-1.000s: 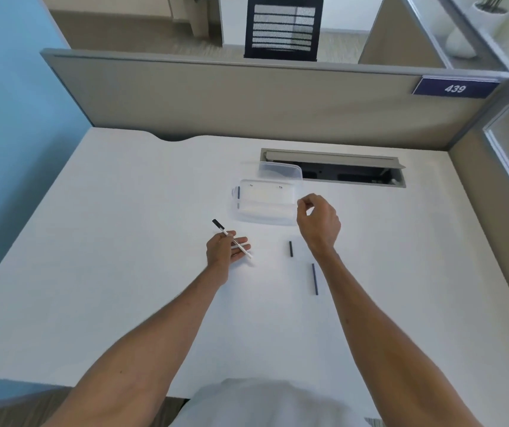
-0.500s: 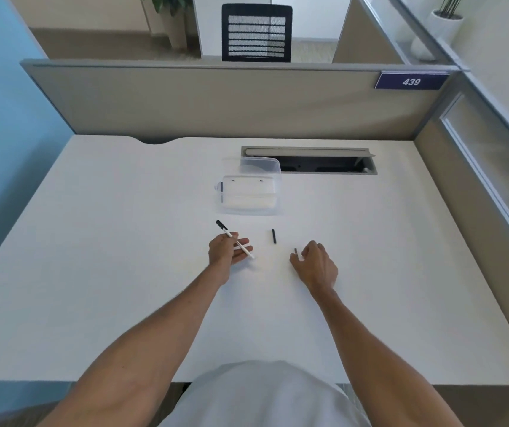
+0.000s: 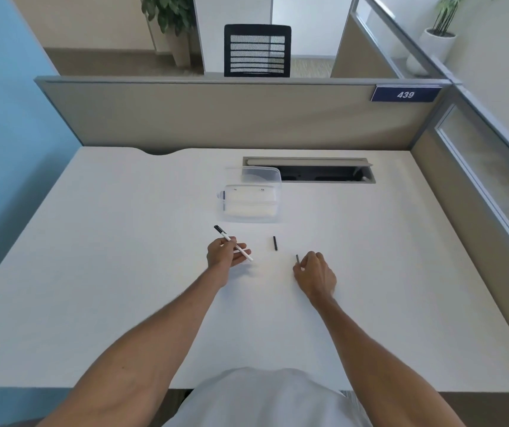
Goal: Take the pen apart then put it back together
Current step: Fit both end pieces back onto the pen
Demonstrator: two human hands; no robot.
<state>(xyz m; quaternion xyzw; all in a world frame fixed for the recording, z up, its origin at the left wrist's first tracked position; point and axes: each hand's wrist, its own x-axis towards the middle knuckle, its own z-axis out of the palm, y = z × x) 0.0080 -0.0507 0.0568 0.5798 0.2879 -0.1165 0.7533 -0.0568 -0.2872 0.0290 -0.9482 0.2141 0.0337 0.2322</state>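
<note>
Both forearms reach out over the white worktop (image 3: 123,272), and the right hand (image 3: 316,274) sits low on the surface, knuckles up, fingers curled in. Its grip is pinched on a thin dark refill (image 3: 297,259) whose far end pokes out just beyond the fingertips, pointing away. Across to the left, the left hand (image 3: 222,252) lies palm-up, thumb and fingers closed lightly around the white pen barrel (image 3: 237,247). The barrel runs diagonally through that grip: its black end (image 3: 218,228) sticks out to the far left, the white open end (image 3: 249,258) juts to the near right, past the fingertips. Between the two grips and a touch farther out, a short black cap piece (image 3: 275,243) lies alone on the worktop, touching neither hand. Beyond it stands a clear plastic box (image 3: 248,203), its lid (image 3: 260,175) tipped up behind. Farther still, the cable slot (image 3: 308,170) is open, then the beige partition (image 3: 216,115) with its blue 439 plate (image 3: 405,94).
</note>
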